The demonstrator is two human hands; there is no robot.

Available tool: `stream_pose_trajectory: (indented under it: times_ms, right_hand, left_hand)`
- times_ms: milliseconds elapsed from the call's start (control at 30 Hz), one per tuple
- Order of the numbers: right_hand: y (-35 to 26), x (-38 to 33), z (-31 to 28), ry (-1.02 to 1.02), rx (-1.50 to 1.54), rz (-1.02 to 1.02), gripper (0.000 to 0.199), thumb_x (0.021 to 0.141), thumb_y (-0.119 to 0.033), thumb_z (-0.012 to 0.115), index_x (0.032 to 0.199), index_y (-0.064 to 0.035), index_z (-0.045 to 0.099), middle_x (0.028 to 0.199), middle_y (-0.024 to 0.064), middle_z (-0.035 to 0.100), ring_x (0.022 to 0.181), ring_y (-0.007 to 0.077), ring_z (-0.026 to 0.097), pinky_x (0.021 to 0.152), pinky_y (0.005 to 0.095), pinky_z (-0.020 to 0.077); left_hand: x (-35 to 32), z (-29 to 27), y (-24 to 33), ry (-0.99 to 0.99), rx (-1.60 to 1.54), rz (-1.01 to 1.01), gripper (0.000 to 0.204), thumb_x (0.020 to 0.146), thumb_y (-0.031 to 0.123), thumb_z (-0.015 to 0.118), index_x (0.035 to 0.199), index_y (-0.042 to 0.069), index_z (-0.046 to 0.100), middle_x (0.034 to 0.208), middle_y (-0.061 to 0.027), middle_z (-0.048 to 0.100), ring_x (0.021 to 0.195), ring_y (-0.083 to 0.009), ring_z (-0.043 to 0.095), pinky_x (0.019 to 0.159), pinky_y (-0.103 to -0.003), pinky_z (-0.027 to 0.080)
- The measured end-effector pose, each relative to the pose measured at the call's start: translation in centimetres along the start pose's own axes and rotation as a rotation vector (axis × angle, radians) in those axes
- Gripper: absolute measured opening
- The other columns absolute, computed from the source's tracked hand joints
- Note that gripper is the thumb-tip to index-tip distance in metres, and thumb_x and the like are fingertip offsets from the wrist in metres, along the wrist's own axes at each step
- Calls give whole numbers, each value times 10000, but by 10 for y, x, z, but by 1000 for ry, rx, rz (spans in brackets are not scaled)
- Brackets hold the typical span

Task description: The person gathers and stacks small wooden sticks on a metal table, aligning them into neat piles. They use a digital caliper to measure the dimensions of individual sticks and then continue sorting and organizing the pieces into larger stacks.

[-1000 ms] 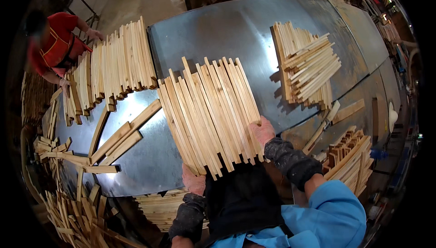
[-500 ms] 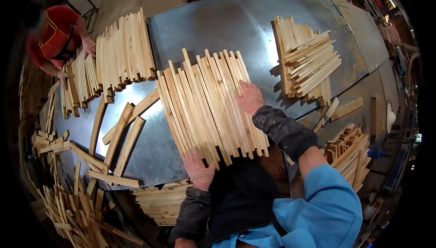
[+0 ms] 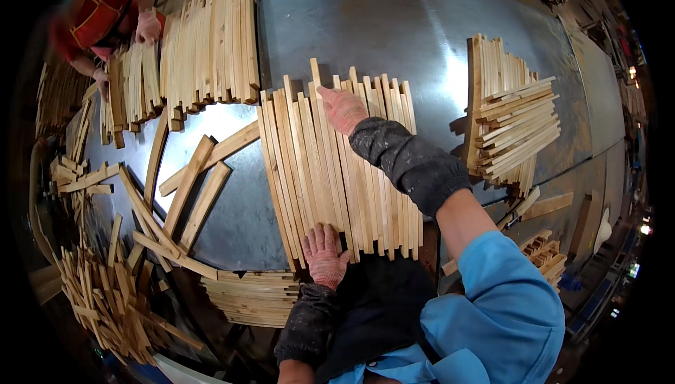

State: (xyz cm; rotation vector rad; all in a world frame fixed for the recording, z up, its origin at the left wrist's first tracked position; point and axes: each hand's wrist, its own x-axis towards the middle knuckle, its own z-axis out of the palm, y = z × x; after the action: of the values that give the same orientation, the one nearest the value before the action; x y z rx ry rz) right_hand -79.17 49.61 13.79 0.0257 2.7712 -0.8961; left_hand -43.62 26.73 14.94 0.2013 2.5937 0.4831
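A person in a blue jacket leans over a grey metal bench. A flat row of pale wooden slats lies side by side at its middle. The left hand, gloved and open, presses flat on the slats' near ends. The right hand, also open, rests on their far ends. Another stack of slats sits well to the right. A co-worker in red handles slats at far left.

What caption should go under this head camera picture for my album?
Two gloved hands, left and right, press flat on a row of wooden slats on a metal table.
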Motion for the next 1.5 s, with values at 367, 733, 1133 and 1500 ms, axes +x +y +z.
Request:
stream_pose_trajectory:
  times_ms: [367,733,1133,1500]
  right_hand:
    - [-50,39,12,-273,-268,-44,541,1031,-124,653,1556,-141,525,1546,117,603,1401,356,614,1117,478,544]
    - [-31,41,21,-37,329,19,570,988,-102,668,1542,-136,538,1479,155,647,1356,395,638,1098,460,550]
    - [-50,29,29,-117,5,77,636,1057,-189,568,1671,-119,423,1646,197,533,1510,366,516,1264,452,410]
    - [-84,-36,-7,234,499,-68,701,944,-83,663,1618,-75,472,1445,170,622,1202,364,681,1056,435,576]
  left_hand:
    - [1,-14,11,-9,-25,-19,1107,820,413,881,1704,70,310,1754,-212,311,1640,-449,227,1358,-587,118]
    - [7,-13,10,135,-56,-3,922,838,421,874,1604,93,478,1675,-155,446,1565,-413,365,1314,-570,237]
    - [73,-35,12,280,-88,-165,518,852,380,858,1299,157,719,1241,-138,725,1172,-389,649,1022,-511,500]
    - [96,-52,21,132,29,-224,622,838,462,845,1231,0,710,1106,-206,744,1072,-429,698,937,-530,554]
